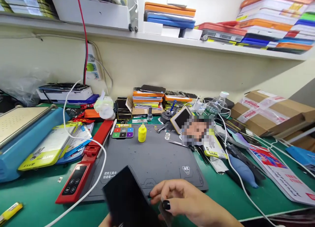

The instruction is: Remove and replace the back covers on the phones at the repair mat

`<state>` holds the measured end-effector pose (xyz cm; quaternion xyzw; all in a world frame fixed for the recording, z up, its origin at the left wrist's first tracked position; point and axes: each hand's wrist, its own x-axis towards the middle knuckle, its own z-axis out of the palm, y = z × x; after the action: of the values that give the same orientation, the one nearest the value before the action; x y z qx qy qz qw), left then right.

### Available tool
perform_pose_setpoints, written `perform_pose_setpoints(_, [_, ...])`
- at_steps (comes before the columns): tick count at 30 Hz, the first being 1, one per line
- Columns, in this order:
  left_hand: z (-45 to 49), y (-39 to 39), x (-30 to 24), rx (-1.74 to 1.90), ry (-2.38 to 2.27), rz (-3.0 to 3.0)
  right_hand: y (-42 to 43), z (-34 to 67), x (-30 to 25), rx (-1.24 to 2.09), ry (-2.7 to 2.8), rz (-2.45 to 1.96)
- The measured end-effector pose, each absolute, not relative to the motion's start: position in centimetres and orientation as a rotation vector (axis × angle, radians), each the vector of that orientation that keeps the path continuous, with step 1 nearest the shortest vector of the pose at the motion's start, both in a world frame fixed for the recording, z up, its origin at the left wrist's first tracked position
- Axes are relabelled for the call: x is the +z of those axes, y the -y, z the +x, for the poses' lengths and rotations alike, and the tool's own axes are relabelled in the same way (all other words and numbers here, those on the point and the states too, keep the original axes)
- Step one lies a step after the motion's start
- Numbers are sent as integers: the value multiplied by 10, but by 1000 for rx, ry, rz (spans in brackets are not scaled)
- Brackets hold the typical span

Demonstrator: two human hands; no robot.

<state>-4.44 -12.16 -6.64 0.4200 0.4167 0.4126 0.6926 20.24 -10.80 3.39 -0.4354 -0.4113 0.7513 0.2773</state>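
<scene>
Centrally, at the near edge of a green table, a person's two bare hands work close together around a dark phone. The phone is tilted, its black face toward the viewer, above the front edge of a grey mat. The left hand grips it from below at its left side; most of that hand is hidden behind the phone, so how far the fingers curl cannot be told. The right hand, its thumbnail painted black, is nearly closed, pinching a thin grey sheet between thumb and fingers, just beside the phone's right edge.

Toward the back of the mat a small yellow bottle stands upright, with a flat box of coloured squares to its left. A long red tool with buttons lies along the mat's left side, and a white cable loops over it. To the right of the mat are a blue rubber bulb and, farther back, a taped cardboard box. Beside a white-framed device, one patch is pixelated. Above, a wall shelf carries stacked coloured boxes.
</scene>
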Motion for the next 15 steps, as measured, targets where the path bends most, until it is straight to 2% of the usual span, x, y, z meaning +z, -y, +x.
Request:
perform_pose_setpoints(4, [11,111,-53,1003,-763,686,89,205,39,1774,1354,-1350])
perform_pose_setpoints(8, [18,73,-34,1165,-736,650,62,211,45,1233,1820,-1376])
perform_pose_setpoints(12, [-21,38,-27,1347,-1029,879,36,211,39,535,2346,-1153])
perform_pose_setpoints(15, [-38,28,-27,1209,-1289,1314,22,207,25,219,2574,-1012])
